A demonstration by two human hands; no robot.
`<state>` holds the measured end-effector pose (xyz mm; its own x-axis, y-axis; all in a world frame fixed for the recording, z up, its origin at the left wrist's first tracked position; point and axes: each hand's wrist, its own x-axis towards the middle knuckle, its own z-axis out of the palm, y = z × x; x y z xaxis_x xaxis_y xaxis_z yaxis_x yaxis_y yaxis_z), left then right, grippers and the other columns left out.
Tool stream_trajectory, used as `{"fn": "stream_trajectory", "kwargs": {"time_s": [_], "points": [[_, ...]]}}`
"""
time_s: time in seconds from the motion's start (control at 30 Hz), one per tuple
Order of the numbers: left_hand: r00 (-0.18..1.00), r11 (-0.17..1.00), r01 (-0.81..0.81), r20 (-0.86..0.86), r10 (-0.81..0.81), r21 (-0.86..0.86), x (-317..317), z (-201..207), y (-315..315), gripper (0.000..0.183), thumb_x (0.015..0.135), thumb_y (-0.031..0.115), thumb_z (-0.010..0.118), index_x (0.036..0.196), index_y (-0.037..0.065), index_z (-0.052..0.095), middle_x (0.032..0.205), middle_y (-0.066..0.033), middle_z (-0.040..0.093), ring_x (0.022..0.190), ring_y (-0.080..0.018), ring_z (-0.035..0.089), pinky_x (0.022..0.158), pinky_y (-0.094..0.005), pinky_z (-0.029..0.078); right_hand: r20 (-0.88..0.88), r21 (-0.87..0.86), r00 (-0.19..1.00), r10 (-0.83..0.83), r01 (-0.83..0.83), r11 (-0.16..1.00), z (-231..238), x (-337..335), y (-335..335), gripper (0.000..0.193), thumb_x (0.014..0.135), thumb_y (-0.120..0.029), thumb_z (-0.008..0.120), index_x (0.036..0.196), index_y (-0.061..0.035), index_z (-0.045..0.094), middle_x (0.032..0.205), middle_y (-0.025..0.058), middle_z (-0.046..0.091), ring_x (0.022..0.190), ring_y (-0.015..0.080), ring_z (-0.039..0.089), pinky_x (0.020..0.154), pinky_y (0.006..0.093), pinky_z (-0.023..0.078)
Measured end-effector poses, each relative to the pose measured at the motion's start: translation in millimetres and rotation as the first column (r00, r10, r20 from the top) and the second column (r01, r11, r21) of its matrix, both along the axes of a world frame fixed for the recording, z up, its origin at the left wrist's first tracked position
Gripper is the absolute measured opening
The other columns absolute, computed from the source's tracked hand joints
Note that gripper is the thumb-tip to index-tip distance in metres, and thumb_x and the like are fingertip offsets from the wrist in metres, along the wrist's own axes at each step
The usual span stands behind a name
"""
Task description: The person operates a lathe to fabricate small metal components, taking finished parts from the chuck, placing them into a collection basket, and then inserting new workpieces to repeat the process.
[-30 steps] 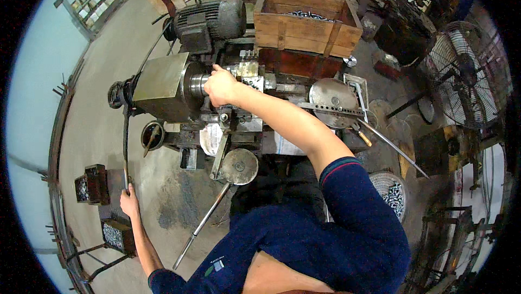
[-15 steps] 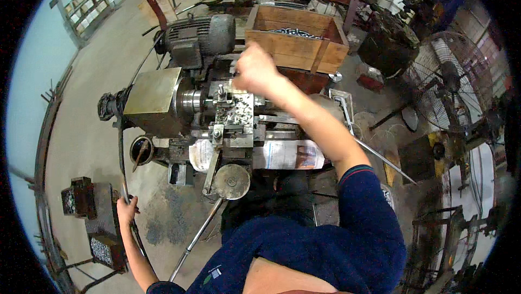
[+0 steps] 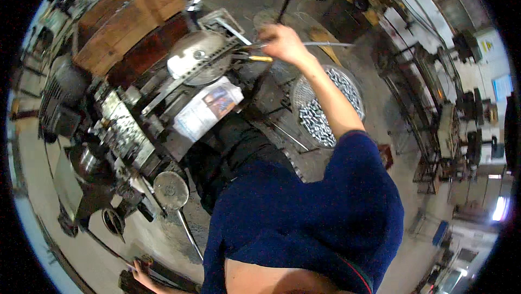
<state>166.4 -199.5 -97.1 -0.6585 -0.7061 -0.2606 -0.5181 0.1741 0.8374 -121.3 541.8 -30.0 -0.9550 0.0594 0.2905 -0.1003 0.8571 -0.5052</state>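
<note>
R hand (image 3: 283, 43) grip closed round thin metal rod (image 3: 325, 44), above mesh basket (image 3: 328, 104).

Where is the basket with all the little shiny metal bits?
In the head view the wire basket of small metal pieces sits right of centre on the floor, under the person's outstretched right arm, just right of the dark machine.

A metal workshop is shown by an oily lathe (image 3: 119, 131), a wooden crate (image 3: 127, 20) and a basket of metal parts (image 3: 325, 104)
</note>
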Motion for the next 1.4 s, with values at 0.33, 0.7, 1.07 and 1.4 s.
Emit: {"fn": "stream_trajectory", "kwargs": {"time_s": [0.33,0.7,1.07,1.4], "points": [[0.952,0.995,0.092,0.295,-0.077,-0.039,-39.8,-10.1,-30.1,0.049,0.08,0.034,0.063,0.105,-0.008,0.059,0.09,-0.0154,0.059,0.076,-0.0192,0.053,0.067,-0.0319,0.046,0.47,0.414,0.695,-0.544,0.37,0.832,-240.6,193.3,156.9,0.021,0.065,-0.023,0.054,0.071,-0.0074,0.066,0.078,0.0143,0.065,0.079,0.0295,0.063,0.076,0.0349,0.05],[0.995,0.975,-0.05,0.073,0.067,-0.219,-4.5,-17.4,-23.5,0.033,0.083,0.027,0.064,0.091,-0.004,0.059,0.057,-0.0044,0.05,0.044,-0.0106,0.042,0.04,-0.0253,0.033,0.7,0.475,0.387,-0.6,0.376,0.796,-189.5,131.6,120.6,0.045,0.072,-0.03,0.054,0.108,-0.0028,0.058,0.114,0.0161,0.057,0.108,0.0268,0.054,0.093,0.0336,0.042],[0.982,0.996,-0.016,0.186,0.032,-0.089,-9.3,-24.5,-49.8,0.033,0.083,0.027,0.063,0.093,-0.004,0.056,0.058,-0.0071,0.056,0.044,-0.0114,0.049,0.039,-0.0259,0.036,0.721,0.46,0.546,-0.427,0.084,0.884,-264.5,133.2,174.9,0.042,0.071,-0.034,0.054,0.1,-0.0043,0.062,0.114,0.0151,0.057,0.108,0.0275,0.054,0.09,0.0335,0.044],[0.906,0.82,0.407,0.06,-0.42,-0.402,-67.8,107.8,103.7,0.036,0.089,0.016,0.052,0.118,-0.005,0.049,0.093,-0.0122,0.061,0.083,-0.0173,0.057,0.076,-0.03,0.044,0.174,-0.151,0.985,-0.015,0.042,0.988,-132.9,107.1,45.7,0.032,0.057,-0.023,0.065,0.084,-0.0052,0.068,0.089,0.0165,0.061,0.083,0.0283,0.06,0.075,0.0346,0.048]]}}
